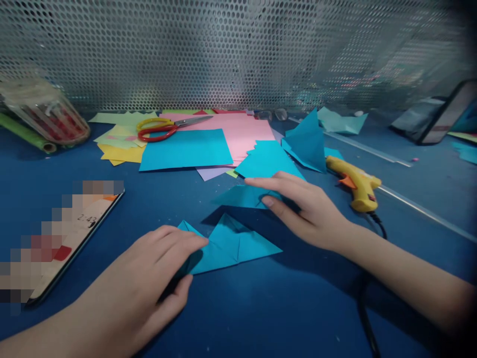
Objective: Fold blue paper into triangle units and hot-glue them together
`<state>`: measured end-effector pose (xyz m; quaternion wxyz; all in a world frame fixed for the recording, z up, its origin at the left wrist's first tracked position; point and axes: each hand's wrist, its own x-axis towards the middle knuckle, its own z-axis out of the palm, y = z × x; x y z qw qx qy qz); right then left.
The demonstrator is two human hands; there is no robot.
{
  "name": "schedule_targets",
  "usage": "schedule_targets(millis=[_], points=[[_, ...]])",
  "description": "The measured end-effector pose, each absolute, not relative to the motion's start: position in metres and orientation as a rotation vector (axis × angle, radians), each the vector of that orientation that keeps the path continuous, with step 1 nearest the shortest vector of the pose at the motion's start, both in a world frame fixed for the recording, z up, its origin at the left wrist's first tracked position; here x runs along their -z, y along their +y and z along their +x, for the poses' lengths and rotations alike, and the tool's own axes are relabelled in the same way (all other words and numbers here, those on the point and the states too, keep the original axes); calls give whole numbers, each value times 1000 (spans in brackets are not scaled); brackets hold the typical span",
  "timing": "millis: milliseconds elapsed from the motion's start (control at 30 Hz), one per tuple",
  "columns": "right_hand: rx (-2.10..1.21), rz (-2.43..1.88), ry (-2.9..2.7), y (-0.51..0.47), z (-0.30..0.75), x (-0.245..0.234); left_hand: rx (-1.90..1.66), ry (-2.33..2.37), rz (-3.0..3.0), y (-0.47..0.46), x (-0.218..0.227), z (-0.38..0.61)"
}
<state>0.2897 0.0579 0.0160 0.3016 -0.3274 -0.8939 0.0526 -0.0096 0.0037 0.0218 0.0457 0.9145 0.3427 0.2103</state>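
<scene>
My left hand [149,268] is at the left end of a folded blue paper [227,248] with pointed peaks. Its fingers lie over that end, with the thumb below at the near edge. Slightly farther back, my right hand [309,209] pinches a second folded blue paper piece [238,196] between thumb and fingers, partly covering it. This second piece is raised a little and casts a shadow on the table. Behind it lie blue sheets with jagged edges [272,156] and a standing folded blue paper [307,141].
Red-and-yellow-handled scissors [164,130] rest on a blue sheet [190,151] and pink paper [246,132]. A yellow glue gun [354,184] with a black cord lies right, near clear sticks [428,216]. Phones lie left [85,223] and stand right [447,117]. A jar [48,112] stands back left.
</scene>
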Motion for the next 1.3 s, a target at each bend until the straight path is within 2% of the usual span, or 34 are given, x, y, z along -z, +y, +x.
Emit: schedule_targets(millis=[200, 533, 733, 1300], points=[[-256, -805, -2330, 62, 285, 0, -499, 1079, 2781, 2, -20, -18], [-255, -862, -2281, 62, 284, 4, -662, 1042, 2971, 0, -22, -20], [-351, -859, -2261, 63, 284, 3, -400, 879, 3015, 2, -19, -19], [-602, -690, -2390, 58, 283, 1, -270, 1201, 2832, -1, -18, -25]])
